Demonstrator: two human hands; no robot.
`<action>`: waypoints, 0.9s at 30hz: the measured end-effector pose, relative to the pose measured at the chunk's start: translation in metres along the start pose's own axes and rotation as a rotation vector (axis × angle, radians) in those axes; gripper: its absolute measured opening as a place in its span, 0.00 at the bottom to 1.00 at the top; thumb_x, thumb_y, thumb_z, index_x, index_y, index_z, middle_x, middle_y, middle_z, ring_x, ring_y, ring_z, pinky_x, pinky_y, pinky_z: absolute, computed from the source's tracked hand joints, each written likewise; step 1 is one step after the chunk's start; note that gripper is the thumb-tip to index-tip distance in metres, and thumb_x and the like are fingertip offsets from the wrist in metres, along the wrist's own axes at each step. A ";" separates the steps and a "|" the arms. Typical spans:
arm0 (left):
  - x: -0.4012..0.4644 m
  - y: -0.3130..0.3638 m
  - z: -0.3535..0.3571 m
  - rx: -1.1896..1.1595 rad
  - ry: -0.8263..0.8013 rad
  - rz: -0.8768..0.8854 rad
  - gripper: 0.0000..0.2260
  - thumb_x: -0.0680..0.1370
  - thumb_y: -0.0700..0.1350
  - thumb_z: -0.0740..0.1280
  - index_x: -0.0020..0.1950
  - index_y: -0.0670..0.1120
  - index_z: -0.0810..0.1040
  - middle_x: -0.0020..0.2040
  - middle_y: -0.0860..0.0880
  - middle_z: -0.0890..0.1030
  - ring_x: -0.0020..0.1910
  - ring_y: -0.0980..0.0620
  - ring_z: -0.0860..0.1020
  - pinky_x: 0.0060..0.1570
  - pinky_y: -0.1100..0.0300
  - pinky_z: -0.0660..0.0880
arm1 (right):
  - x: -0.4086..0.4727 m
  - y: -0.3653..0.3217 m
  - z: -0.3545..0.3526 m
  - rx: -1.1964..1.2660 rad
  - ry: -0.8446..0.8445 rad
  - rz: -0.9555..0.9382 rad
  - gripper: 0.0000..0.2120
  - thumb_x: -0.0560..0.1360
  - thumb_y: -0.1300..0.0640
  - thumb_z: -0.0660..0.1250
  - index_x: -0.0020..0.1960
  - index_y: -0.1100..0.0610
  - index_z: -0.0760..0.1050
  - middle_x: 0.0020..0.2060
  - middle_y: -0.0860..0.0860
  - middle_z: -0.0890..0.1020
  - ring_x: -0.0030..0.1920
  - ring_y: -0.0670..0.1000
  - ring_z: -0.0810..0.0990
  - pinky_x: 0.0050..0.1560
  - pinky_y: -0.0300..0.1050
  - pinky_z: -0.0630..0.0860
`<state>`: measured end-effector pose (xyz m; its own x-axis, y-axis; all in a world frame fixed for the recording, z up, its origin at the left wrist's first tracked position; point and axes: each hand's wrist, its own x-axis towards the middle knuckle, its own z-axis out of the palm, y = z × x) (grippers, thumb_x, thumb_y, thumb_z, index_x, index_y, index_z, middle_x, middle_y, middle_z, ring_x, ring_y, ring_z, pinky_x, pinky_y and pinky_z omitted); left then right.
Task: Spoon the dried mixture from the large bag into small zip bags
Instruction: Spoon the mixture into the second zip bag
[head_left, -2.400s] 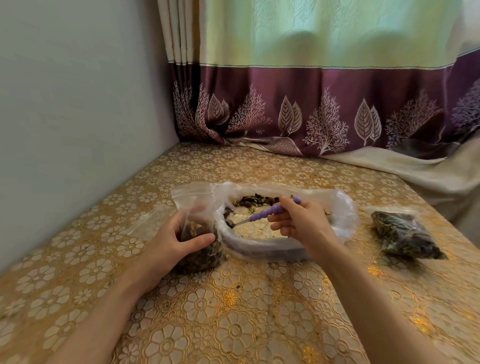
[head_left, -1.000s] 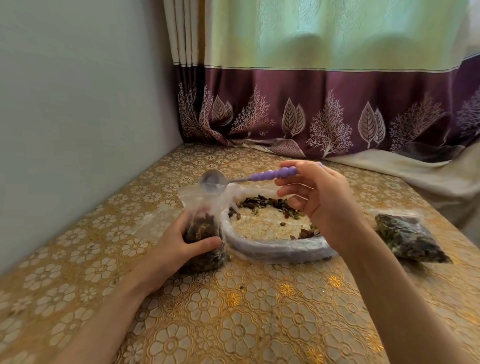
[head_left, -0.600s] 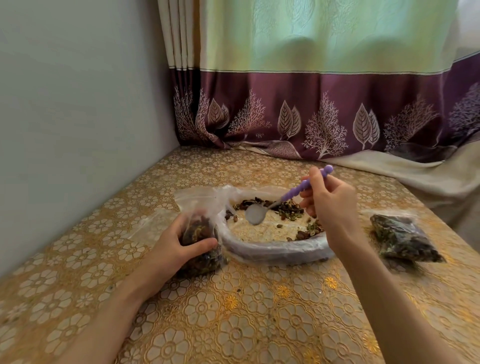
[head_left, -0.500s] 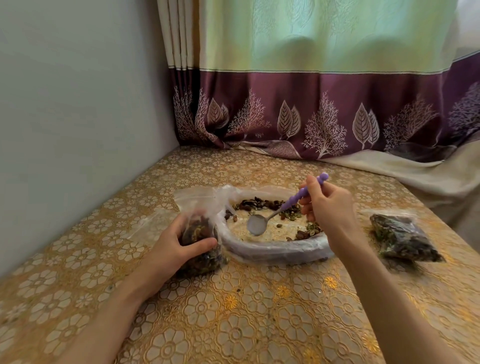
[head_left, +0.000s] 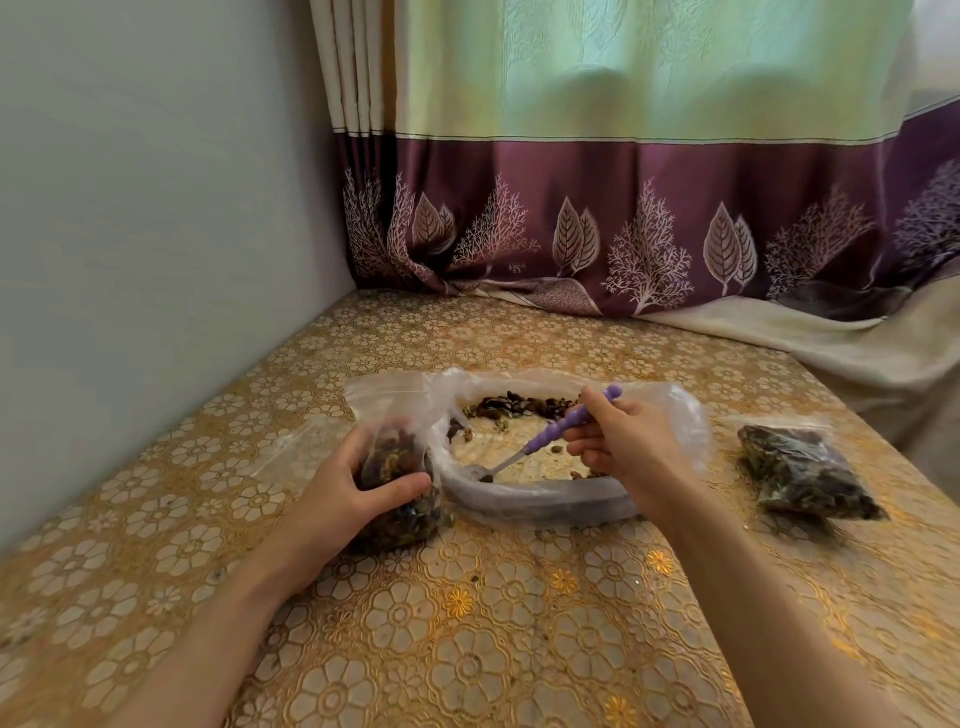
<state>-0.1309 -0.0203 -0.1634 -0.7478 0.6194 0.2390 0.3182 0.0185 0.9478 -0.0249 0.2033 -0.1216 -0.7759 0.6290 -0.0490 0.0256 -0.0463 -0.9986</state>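
Our left grip curls round the small zip bag, standing on the tabletop against the large bag. Our right grip pinches the purple spoon, its bowl low inside the large bag among the dried mixture. Well to the right lies a filled bag.

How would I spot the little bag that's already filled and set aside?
On the gold flowered tablecloth, look right of the large bag. The filled zip bag lies there flat, alone and untouched, unlike the small bag the left hand holds upright.
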 end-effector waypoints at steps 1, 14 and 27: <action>0.000 0.000 0.000 0.000 0.001 0.001 0.21 0.62 0.54 0.74 0.51 0.70 0.74 0.48 0.64 0.81 0.46 0.65 0.79 0.39 0.73 0.75 | -0.001 0.001 0.002 0.012 0.016 0.006 0.18 0.80 0.56 0.59 0.36 0.63 0.76 0.26 0.54 0.81 0.24 0.45 0.77 0.24 0.33 0.73; 0.000 0.001 0.000 0.035 -0.010 0.013 0.22 0.61 0.54 0.74 0.51 0.73 0.72 0.47 0.68 0.79 0.46 0.68 0.78 0.37 0.74 0.74 | -0.001 -0.002 -0.004 0.147 0.145 0.001 0.19 0.81 0.57 0.58 0.35 0.62 0.75 0.22 0.51 0.80 0.23 0.44 0.76 0.24 0.32 0.72; -0.001 0.003 -0.001 0.062 -0.040 -0.031 0.26 0.59 0.54 0.78 0.51 0.73 0.72 0.50 0.61 0.78 0.45 0.68 0.78 0.37 0.71 0.75 | -0.031 -0.040 0.007 0.384 0.097 -0.342 0.15 0.79 0.54 0.60 0.40 0.62 0.77 0.31 0.54 0.81 0.30 0.48 0.79 0.32 0.35 0.77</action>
<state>-0.1295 -0.0222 -0.1604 -0.7345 0.6484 0.2004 0.3317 0.0854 0.9395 -0.0063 0.1804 -0.0802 -0.6372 0.7259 0.2589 -0.4660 -0.0954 -0.8796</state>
